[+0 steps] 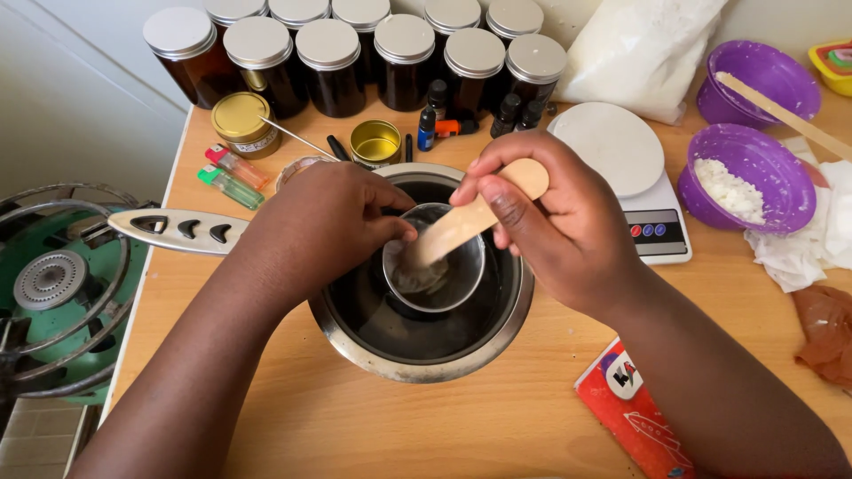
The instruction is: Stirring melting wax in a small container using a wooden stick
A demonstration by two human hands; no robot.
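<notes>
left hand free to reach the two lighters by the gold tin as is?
Probably not yet: the left hand is gripping the small cup. The lighters lie close, with nothing between.

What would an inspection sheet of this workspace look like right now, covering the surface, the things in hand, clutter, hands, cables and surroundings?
Surface: wooden table, mostly covered along its far edge.
Job's things: small metal cup sits inside a large steel pot; wooden spatula dips into the cup.
Clutter: amber jars with silver lids, two lighters, open gold tin, kitchen scale, two purple bowls, white bag, crumpled tissue.
Hands: left hand steadies the cup rim; right hand grips the spatula.
Cables: nothing seen.
Surroundings: green gas burner left of the table.
</notes>
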